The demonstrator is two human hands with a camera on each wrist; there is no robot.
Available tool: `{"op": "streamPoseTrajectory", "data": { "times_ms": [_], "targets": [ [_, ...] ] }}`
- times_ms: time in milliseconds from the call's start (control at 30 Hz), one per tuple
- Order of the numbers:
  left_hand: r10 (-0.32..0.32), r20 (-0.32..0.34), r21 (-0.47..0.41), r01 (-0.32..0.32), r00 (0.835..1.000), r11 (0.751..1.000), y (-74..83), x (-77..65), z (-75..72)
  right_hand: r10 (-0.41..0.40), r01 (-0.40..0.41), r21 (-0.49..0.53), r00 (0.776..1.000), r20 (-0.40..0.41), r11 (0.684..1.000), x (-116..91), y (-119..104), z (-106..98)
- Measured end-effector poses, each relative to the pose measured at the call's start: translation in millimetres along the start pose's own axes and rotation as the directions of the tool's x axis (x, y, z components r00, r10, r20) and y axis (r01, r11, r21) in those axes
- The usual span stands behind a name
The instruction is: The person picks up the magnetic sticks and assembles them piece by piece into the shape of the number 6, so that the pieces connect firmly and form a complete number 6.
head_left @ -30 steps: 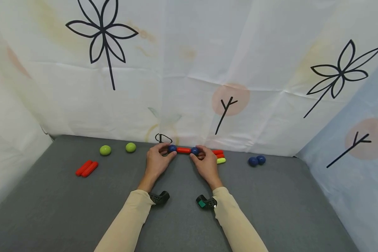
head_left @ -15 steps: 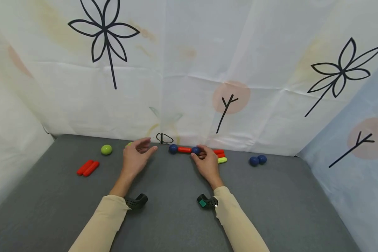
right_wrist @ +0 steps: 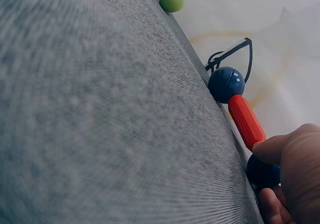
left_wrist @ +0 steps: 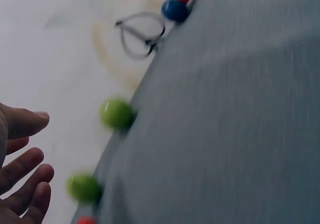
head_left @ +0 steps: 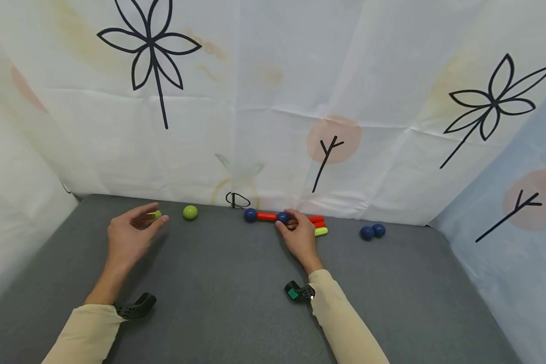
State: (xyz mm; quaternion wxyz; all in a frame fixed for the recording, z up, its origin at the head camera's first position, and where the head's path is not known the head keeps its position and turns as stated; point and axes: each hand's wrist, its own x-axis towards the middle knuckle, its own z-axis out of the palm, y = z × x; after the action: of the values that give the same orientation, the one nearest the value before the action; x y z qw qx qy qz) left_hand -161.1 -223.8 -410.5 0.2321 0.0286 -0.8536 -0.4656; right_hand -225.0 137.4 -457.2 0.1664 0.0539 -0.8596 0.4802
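My right hand (head_left: 299, 236) pinches a blue ball (head_left: 282, 217) at the right end of a short red rod (head_left: 267, 216). At the rod's other end sits a second blue ball (right_wrist: 226, 84); the three lie in a row along the back of the table. My left hand (head_left: 129, 236) holds nothing, its thumb and fingers spread apart. In the head view it overlaps a green ball (head_left: 155, 215), mostly hidden behind the fingers. The left wrist view shows both green balls apart from the fingertips, the other green ball (left_wrist: 116, 114) being farther along the back edge.
Two red rods (head_left: 317, 222) and a yellow-green rod (head_left: 321, 231) lie just right of my right hand, partly hidden by it. Two blue balls (head_left: 372, 231) rest farther right. A white cloth (head_left: 273, 101) with drawn plants rises behind the grey table (head_left: 236, 303).
My left hand has let go of the left blue ball and moved left, past one green ball to the other. It now hides the two red rods on the left. My right hand stays put.
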Motion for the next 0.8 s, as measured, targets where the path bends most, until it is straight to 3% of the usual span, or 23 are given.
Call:
{"op": "streamPoseTrajectory", "data": {
  "times_ms": [200,400,567,800],
  "targets": [
    [-0.117,-0.022,0.101,0.119,0.993,0.988,-37.3,-2.5,-34.4,-0.005,0.005,0.007,1.000,-0.003,1.000,0,0,0],
    [-0.235,-0.011,0.102,0.235,0.972,0.967,-65.1,-7.3,-49.4,0.004,-0.004,-0.005,1.000,-0.009,1.000,1,1,0],
    [-0.246,0.049,0.089,0.241,0.968,0.966,-73.3,-8.3,-58.2,0.011,-0.011,-0.003,1.000,-0.003,1.000,0,0,0],
    [-0.211,0.116,0.175,0.189,0.971,0.966,-75.9,-8.1,-67.9,0.012,-0.012,0.000,1.000,0.000,1.000,1,0,1]
  ]
}}
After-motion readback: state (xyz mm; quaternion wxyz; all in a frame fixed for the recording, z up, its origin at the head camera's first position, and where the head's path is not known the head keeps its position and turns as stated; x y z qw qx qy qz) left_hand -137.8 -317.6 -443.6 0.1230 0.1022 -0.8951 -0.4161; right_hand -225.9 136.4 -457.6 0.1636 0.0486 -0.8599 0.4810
